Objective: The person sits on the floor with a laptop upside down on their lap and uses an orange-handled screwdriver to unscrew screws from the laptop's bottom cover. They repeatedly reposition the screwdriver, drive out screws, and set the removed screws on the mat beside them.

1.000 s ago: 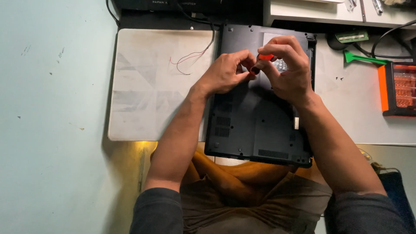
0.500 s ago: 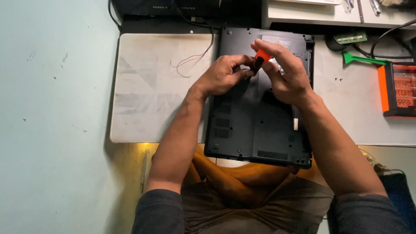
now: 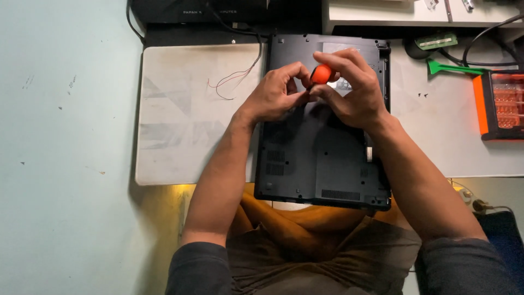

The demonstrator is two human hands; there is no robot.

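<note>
A dark laptop (image 3: 322, 158) lies upside down on the surface (image 3: 65, 136), its base panel facing up and its near edge reaching over the person's lap. Both hands meet above the upper part of that panel. The right hand (image 3: 355, 93) has its grip clenched around a small screwdriver with an orange handle (image 3: 322, 73): the rounded orange end shows between the thumb and the forefingers, while the shaft and tip are hidden behind the fingers, so where the tip rests cannot be told. The left hand (image 3: 273, 95) is curled close against the right, its fingertips pinched in at the tool just below the orange end; whether that grip truly grasps the shaft or only steadies it cannot be told. To the left of the laptop, partly under it, lies a pale work mat (image 3: 191, 114), and a thin red wire (image 3: 229, 82) loops across the mat's upper part. To the right, well apart from the hands, a green plastic pry tool (image 3: 453, 68) lies on the surface, and beside it at the right edge sits an orange case (image 3: 499, 104) with a clear lid.
</note>
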